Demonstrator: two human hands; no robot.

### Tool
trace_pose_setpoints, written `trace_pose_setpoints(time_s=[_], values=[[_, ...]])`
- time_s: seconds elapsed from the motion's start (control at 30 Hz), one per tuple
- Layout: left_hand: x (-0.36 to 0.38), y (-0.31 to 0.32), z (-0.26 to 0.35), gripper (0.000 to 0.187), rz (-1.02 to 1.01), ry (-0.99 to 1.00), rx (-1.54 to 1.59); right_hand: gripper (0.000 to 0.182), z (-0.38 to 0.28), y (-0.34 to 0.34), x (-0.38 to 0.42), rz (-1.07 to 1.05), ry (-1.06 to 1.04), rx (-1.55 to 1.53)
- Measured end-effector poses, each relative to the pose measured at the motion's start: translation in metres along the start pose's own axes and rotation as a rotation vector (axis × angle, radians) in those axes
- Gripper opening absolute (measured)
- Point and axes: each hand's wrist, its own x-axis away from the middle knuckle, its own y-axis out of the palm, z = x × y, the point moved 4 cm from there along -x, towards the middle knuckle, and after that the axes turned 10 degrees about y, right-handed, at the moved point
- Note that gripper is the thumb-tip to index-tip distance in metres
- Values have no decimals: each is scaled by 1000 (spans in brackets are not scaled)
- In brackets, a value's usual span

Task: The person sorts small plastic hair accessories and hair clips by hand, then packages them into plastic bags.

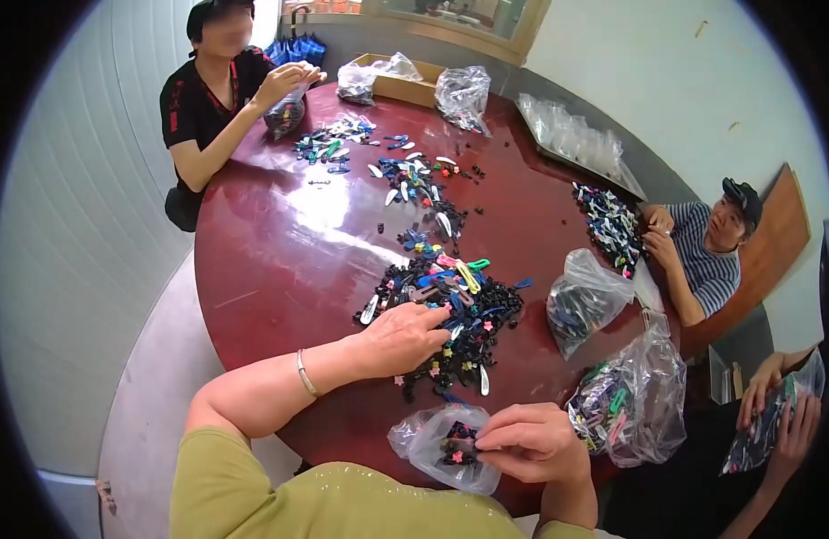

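Observation:
My left hand (403, 340), with a bracelet on its wrist, lies palm down at the near side of a mixed pile of hair clips (473, 310). Its fingers are bent together among the clips; whatever they pinch is hidden. The pile holds small black claw clips, snap clips in several colours and little flower shapes. At the table's near edge, my right hand (536, 440) grips the rim of a small clear plastic bag (414, 440) between thumb and fingers. Inside this bag are dark clips and a pink flower piece.
Two filled clear bags (587, 301) (643, 395) stand to the right on the round red table (261, 305). More clip piles (414, 184) (607, 225) lie farther off. A cardboard box (405, 85) and a tray of plastic bags (576, 139) sit at the back. Co-workers handle bags and clips around the table.

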Motion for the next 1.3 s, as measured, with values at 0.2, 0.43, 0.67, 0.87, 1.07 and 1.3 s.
trace_pose_setpoints(time_s=[0.2,0.43,0.67,0.87,1.07,1.3], values=[[0,-3,1,22,-5,-5,-5,20,17,-3,1,126,-2,45],[-2,-6,3,14,36,7,11,18,60,-2,-6,364,138,225],[-1,-5,2,24,-17,14,1,31,90,11,-7,277,156,415],[-1,-6,3,23,27,34,-16,32,91,14,-9,232,146,467],[-3,-12,5,20,120,65,-19,31,92,15,-8,228,147,482],[-3,-14,0,15,140,86,-17,28,94,15,-8,239,124,489]])
